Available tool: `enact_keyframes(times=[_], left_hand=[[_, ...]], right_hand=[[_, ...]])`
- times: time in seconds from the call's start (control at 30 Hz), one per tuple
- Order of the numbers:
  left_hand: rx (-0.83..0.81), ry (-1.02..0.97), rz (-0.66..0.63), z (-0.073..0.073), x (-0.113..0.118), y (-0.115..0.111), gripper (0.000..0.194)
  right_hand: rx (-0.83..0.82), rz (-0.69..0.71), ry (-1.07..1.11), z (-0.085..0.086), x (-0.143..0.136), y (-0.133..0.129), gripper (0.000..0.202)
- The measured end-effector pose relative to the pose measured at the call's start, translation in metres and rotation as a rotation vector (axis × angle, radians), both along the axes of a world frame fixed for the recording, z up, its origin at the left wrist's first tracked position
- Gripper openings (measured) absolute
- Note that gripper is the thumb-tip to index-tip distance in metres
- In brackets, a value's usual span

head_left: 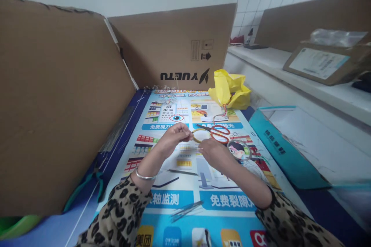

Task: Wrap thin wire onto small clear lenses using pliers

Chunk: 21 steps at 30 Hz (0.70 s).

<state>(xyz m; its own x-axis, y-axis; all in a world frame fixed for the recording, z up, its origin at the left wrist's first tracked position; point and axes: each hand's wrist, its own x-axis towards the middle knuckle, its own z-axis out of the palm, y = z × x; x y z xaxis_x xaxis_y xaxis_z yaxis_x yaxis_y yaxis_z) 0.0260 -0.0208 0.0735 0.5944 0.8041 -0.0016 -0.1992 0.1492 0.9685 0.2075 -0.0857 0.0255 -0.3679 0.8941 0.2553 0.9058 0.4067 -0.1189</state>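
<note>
In the middle of the printed sheet, my left hand (179, 135) pinches the left side of a thin yellow ring (198, 130). My right hand (213, 151) is closed at the ring's lower right edge, its fingertips mostly hidden behind the back of the hand. Just beyond the ring lie scissors (219, 133) with orange-red handles, blades pointing left. A roll of clear tape (239, 149) rests to the right of my right hand. Below my hands are a thin dark rod (182, 172) and a small bunch of thin wires (187, 211).
Cardboard panels (174, 46) stand at the left and back. Teal-handled pliers (97, 179) lie at left, near a green bowl (20, 225). A crumpled yellow bag (230, 89) sits at the back right. A teal open box (282, 146) stands at right, below a white ledge (272, 61).
</note>
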Motion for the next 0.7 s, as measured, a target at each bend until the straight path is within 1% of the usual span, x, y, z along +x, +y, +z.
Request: enact_keyframes(times=[0.03,0.1,0.17,0.27,0.37,0.5,0.6,0.7], left_hand=[[-0.019,-0.029,0.011,0.001,0.006,0.002,0.016],[-0.033,-0.088,0.018,0.001,0.016,0.005,0.016],[-0.046,-0.14,0.026,0.0,0.024,0.009,0.017],[-0.082,-0.164,0.036,-0.002,0.027,0.014,0.02],[-0.117,-0.16,0.058,-0.002,0.022,0.02,0.021],[-0.135,-0.152,0.114,-0.001,0.015,0.027,0.02],[-0.134,-0.175,0.134,-0.001,0.012,0.029,0.022],[-0.111,-0.209,0.143,0.002,0.01,0.027,0.022]], right_hand=[[0.015,-0.031,-0.006,0.001,0.004,0.009,0.021],[0.024,-0.003,-0.054,-0.002,0.008,0.028,0.031],[0.022,0.027,-0.085,-0.009,0.01,0.046,0.038],[0.017,0.051,-0.117,-0.021,0.01,0.064,0.034],[0.009,0.039,-0.127,-0.027,0.005,0.072,0.027],[-0.006,-0.042,-0.109,-0.028,-0.003,0.075,0.024],[-0.026,-0.124,-0.061,-0.029,-0.004,0.078,0.022],[-0.034,-0.16,0.027,-0.027,-0.001,0.079,0.021]])
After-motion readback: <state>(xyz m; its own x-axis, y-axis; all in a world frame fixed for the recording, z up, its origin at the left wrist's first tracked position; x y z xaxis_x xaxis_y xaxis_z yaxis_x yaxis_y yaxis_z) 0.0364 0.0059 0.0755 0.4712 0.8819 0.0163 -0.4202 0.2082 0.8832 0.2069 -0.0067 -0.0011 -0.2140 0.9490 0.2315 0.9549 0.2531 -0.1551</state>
